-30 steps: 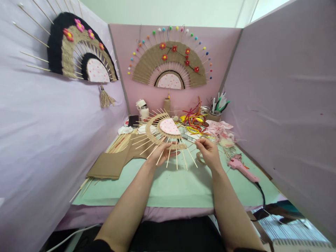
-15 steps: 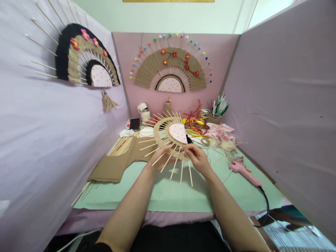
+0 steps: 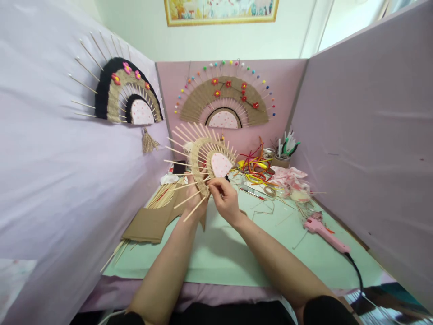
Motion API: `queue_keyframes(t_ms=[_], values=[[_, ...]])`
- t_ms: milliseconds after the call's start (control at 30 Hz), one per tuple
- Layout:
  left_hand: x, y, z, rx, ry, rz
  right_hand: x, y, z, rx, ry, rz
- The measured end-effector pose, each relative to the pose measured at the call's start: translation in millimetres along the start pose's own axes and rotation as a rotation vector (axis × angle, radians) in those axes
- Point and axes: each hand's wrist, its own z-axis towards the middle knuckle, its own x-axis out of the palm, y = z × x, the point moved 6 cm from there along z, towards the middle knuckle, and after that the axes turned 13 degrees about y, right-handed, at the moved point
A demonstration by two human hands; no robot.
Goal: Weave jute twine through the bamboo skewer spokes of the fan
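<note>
A half-round fan point(image 3: 195, 158) of thin sticks, with twine woven through them and a pink dotted centre, is held tilted above the table. My left hand point(image 3: 193, 195) grips it from behind, its fingers partly hidden by the sticks and woven band. At the band's lower end, my right hand point(image 3: 224, 199) is closed in a pinch against the fan; whatever lies between those fingertips is too small to make out. Just right of that hand, a slim pen-like tool point(image 3: 252, 193) lies on the green tabletop point(image 3: 233, 264).
Brown cardboard point(image 3: 145, 224) and thin sticks point(image 3: 166, 195) lie at left. At right sit a pink glue gun point(image 3: 326, 234), crumpled dotted cloth point(image 3: 287, 175) and a tool holder point(image 3: 281, 161). Coloured pipe cleaners point(image 3: 259, 162) heap at the back. Finished fans point(image 3: 199, 101) hang on the partitions.
The slim tool has left my right hand, which now pinches the fan's edge. Both hands have moved left with the fan, which has turned more upright. My view has tilted up.
</note>
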Motion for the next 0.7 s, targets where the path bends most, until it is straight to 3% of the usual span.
queue_keyframes(t_ms=[133,333,567,700], values=[[-6.5,-9,-16,0.133,-0.02,0.081,14,4,12,-0.002,-0.028,0.051],[-1.0,-7,-26,0.247,0.121,0.199,17,1,29,0.114,-0.052,0.178],[-8.8,-18,-15,0.371,-0.127,0.271,23,8,33,0.108,-0.041,0.248],[-9.2,-20,-15,0.411,-0.206,0.318,27,6,34,0.136,0.002,0.276]])
